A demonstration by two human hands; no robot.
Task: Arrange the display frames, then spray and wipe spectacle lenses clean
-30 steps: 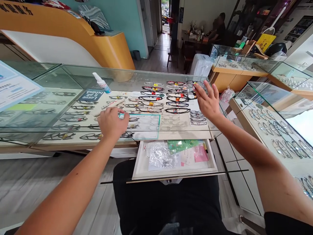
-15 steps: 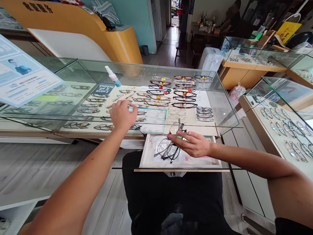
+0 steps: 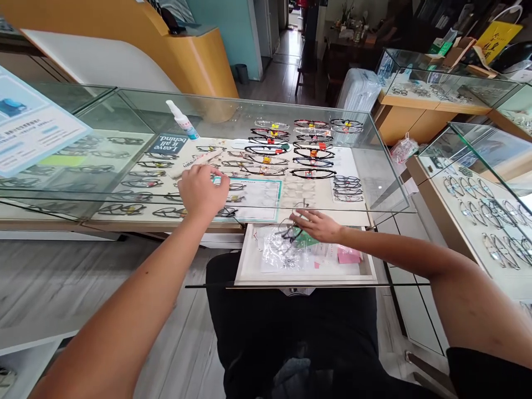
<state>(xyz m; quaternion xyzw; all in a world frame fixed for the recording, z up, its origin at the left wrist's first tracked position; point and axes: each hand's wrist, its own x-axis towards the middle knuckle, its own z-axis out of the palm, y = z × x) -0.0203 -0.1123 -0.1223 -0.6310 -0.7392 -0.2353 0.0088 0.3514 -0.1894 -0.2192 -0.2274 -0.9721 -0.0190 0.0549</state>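
My right hand (image 3: 318,225) is closed on eyeglasses (image 3: 291,231) above the back of an open white drawer (image 3: 245,266). The fingers cover part of the frames, and how many pairs there are I cannot tell. My left hand (image 3: 203,191) is over the glass top of the display case (image 3: 266,105), thumb apart from the bent fingers, nothing visible in it. Its fingertips are partly hidden. Inside the drawer lie a clear plastic bag (image 3: 282,256), a green piece (image 3: 306,239) and a pink paper (image 3: 349,255).
Rows of eyeglasses (image 3: 312,160) lie under the glass, beside a teal-edged sheet (image 3: 279,199). A spray bottle (image 3: 183,119) stands toward the case's far side. A printed sign (image 3: 37,130) is at left. Another display case (image 3: 477,205) is at right.
My right hand has moved away from me with the eyeglasses, uncovering the plastic bag and pink paper in the drawer. My left hand stays nearly in place; the view has shifted slightly.
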